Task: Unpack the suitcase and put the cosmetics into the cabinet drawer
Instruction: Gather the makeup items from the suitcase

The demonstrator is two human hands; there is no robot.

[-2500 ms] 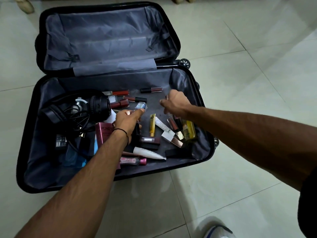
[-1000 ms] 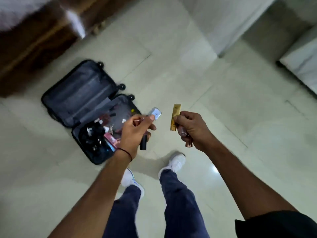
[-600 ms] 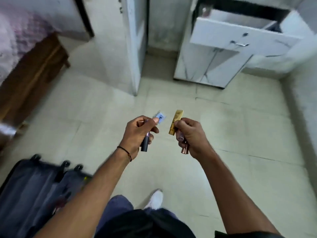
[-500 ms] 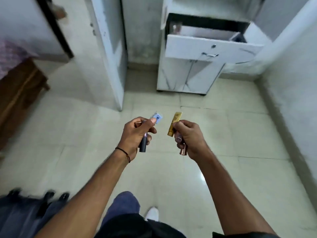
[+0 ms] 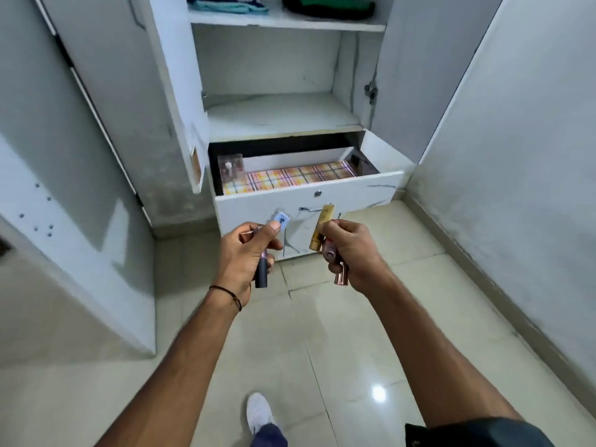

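My left hand grips a dark lipstick tube and pinches a small clear bottle with a blue label. My right hand holds a gold tube and a rose-gold lip gloss. Both hands hover just in front of the open white cabinet drawer. The drawer is lined with checked paper, and a clear box stands in its left corner. The suitcase is out of view.
The cabinet has a bare shelf above the drawer and folded clothes on the top shelf. Its open doors flank the drawer on both sides. A grey wall runs along the right. My white shoe is on the tiled floor.
I have turned away from the suitcase and walked up to the cabinet. The drawer is now close in front of my hands, which still hold the same cosmetics.
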